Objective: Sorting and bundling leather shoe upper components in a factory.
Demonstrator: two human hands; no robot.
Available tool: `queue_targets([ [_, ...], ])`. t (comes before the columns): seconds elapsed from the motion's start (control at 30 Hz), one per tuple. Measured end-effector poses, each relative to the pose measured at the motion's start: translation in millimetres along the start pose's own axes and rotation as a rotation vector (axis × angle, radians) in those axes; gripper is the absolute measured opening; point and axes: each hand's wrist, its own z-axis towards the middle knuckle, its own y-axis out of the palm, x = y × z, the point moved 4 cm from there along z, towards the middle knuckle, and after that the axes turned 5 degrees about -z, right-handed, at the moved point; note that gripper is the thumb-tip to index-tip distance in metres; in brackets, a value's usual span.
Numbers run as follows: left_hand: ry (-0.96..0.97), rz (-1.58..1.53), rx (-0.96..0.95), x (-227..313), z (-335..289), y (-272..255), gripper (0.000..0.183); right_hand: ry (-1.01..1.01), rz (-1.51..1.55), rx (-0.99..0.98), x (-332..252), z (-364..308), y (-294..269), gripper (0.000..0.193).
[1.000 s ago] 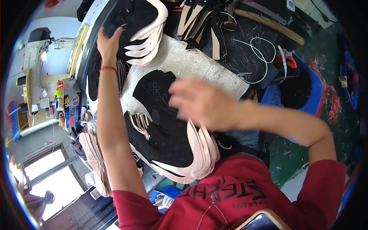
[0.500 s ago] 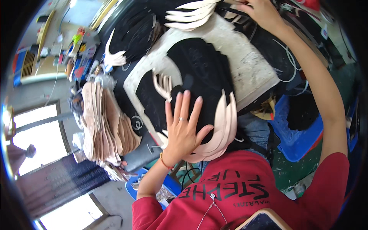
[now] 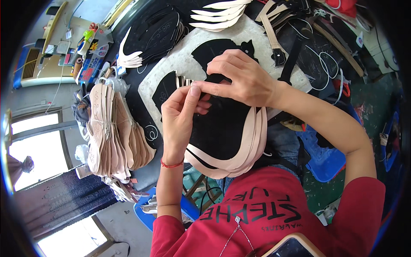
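My left hand and my right hand meet above a pile of black cut pieces. Both have fingers closed in a pinch, thumb and fingertips close together. Whatever lies between the fingertips is too small or hidden to make out. Just beyond the left fingertips several narrow pale strips show. Curved pale pink pieces edge the near and right side of the black pile. Beneath is a worn whitish board. A pale strap with a dark, studded end lies across the board's right part.
At left stands a tied bundle of beige cut pieces. Beyond the board lie a black stack and pale curved pieces. Looped white cord is at right, with a blue bin below.
My left hand has lifted from lying flat on the black pieces and now pinches. My right hand has come from the far right to meet it. The studded strap now shows on the board.
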Motion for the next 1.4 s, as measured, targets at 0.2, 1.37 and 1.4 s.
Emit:
queue_targets([
  [0.2, -0.056, 0.044, 0.092, 1, -2, -3, 0.024, 0.120, -0.146, -0.164, 11, -3, -15, 0.030],
  [1.37, -0.202, -0.028, 0.021, 6, -25, -10, 0.018, 1.063, 0.710, -0.321, -47, -2, -3, 0.022],
  [1.4, -0.226, -0.080, 0.027, 6, -27, -10, 0.019, 1.084, 0.722, -0.319, -46, -1, -2, 0.023],
])
